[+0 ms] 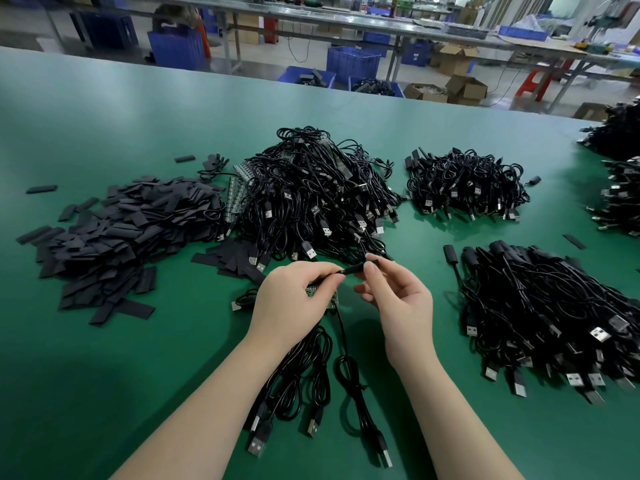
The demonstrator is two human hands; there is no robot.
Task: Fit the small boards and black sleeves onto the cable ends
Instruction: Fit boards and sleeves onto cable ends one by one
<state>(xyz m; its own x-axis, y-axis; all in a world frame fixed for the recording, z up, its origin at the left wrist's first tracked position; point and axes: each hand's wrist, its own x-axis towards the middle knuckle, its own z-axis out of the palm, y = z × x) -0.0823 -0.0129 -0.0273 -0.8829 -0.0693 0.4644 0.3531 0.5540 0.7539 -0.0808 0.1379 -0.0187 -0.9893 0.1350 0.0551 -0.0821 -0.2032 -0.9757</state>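
between both hands, black sleeve [353, 269] pinched by left hand [294, 299] and right hand [398, 303] fingertips

1. A green worktop [138, 116] fills the foreground.
2. Beyond it stand long metal benches [346, 20].
3. Blue crates [353, 62], cardboard boxes [465, 88] and a red stool [535, 83] sit on the pale floor [304, 51].

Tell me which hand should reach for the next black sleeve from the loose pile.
Left. The sleeve pile lies on the left side of the table, nearer the left hand. The right hand would likely have to cross over. Both hands now pinch the sleeve.
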